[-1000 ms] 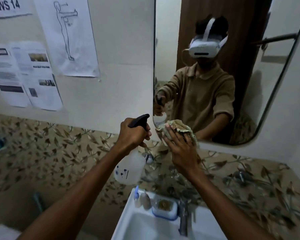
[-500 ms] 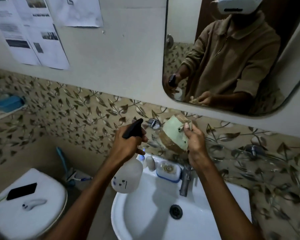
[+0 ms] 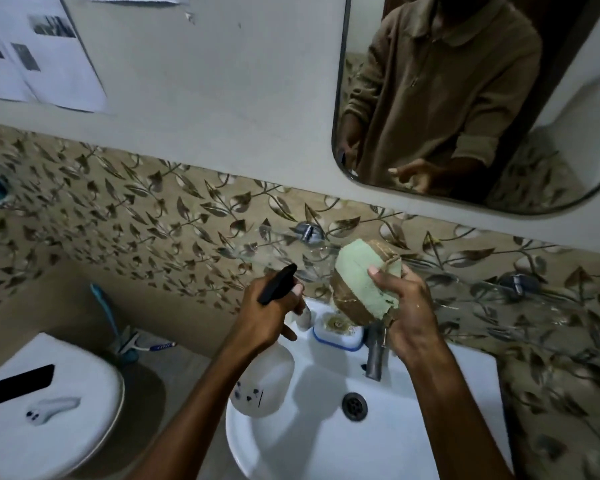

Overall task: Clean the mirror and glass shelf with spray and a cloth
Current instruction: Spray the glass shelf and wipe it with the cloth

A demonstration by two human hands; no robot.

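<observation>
While the left hand grips the spray bottle over the sink's back-left rim, right hand holds the cloth w/ curled fingers, just under the glass shelf, mirror above.

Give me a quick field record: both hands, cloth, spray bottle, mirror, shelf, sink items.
left hand: grips spray bottle at its black trigger head
right hand: holds folded cloth
cloth: off the glass, in front of shelf
mirror: upper right, untouched
glass shelf: below mirror
sink: soap dish beside tap
</observation>
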